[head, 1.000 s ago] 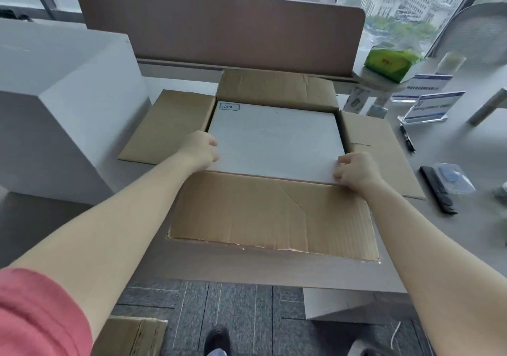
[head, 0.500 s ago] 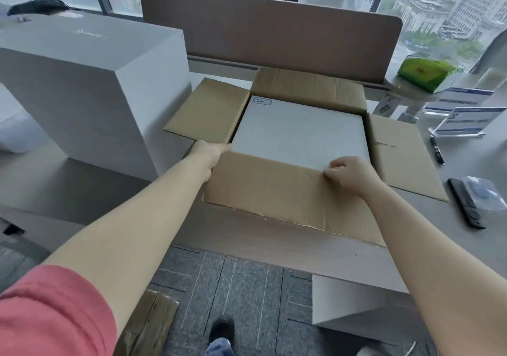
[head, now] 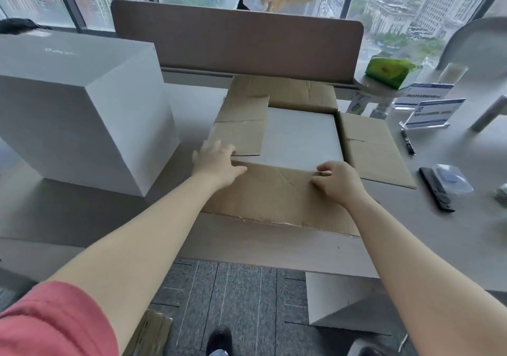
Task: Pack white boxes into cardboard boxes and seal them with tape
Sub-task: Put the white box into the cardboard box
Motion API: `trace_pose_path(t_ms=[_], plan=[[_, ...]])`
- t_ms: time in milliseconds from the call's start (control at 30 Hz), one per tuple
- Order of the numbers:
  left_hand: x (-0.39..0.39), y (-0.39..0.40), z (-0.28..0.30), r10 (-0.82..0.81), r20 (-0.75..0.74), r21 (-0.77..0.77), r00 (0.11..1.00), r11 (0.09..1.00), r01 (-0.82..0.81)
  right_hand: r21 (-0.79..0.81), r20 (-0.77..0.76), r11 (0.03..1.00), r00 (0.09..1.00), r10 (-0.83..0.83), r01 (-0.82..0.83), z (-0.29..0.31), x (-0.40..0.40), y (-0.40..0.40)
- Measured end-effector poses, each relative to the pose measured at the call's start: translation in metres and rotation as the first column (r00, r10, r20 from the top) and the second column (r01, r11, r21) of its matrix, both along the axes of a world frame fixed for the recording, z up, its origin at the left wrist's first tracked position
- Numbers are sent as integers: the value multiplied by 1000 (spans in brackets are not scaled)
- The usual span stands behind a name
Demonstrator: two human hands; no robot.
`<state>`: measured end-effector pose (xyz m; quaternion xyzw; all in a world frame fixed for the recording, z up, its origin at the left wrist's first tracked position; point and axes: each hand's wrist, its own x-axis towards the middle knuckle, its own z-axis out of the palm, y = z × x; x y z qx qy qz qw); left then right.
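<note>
Cardboard box (head: 277, 191) near flap lies under both hands: left hand (head: 216, 160) flat with spread fingers, right hand (head: 336, 180) curled at its far edge.

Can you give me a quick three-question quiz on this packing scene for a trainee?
1. True or false: the left flap is folded over the white box inside the cardboard box.
2. Which flap does the right hand hold? A near flap, B far flap, C right flap.
3. Fill in: the left hand lies with fingers spread at the box's near-left ____.

Key
1. True.
2. A, the near flap.
3. Corner.
</note>
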<state>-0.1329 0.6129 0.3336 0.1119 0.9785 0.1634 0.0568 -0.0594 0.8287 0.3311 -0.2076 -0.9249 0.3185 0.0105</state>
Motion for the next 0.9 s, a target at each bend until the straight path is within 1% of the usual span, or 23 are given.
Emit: trace_pose_path(t_ms=[33, 133, 200, 233, 267, 300, 367, 400, 500, 567, 667, 733, 800, 900], plan=[[1, 8, 0, -36, 10, -53, 999, 998, 37, 24, -19, 999, 999, -42, 43, -1, 4, 3], [5, 30, 0, -139, 43, -131, 989, 981, 144, 84, -93, 972, 973, -212, 220, -4, 17, 13], [7, 42, -2, -190, 69, -172, 979, 965, 199, 43, -62, 945, 944, -323, 326, -6, 23, 19], [8, 47, -3, -209, 82, -188, 975, 957, 221, -14, -7, 932, 932, -364, 363, -7, 24, 22], [9, 50, -3, -218, 87, -203, 972, 951, 231, -106, 56, 911, 917, -394, 398, -9, 25, 26], [8, 51, -4, -219, 87, -213, 972, 949, 233, -231, 108, 875, 905, -412, 426, -11, 25, 28], [6, 51, -4, -213, 87, -219, 973, 949, 227, -488, 138, 748, 886, -443, 450, -13, 26, 30], [5, 50, -4, -213, 86, -217, 973, 950, 227, -553, 120, 707, 881, -457, 442, -15, 26, 30], [5, 50, -3, -214, 79, -214, 974, 950, 226, -604, 14, 699, 883, -470, 382, -19, 27, 28], [6, 50, -4, -216, 79, -219, 973, 949, 228, -600, -56, 730, 893, -447, 328, -23, 28, 25], [5, 51, -3, -213, 100, -195, 972, 954, 229, -564, -116, 789, 923, -367, 243, -23, 29, 25], [6, 49, -1, -215, 114, -185, 970, 955, 233, -464, -131, 866, 952, -276, 188, -21, 29, 26], [7, 47, 0, -231, 121, -190, 965, 949, 251, -332, -85, 931, 978, -190, 152, -18, 27, 28], [11, 43, 1, -243, 142, -201, 960, 942, 269, -225, 26, 965, 990, -136, 139, -14, 25, 30]])
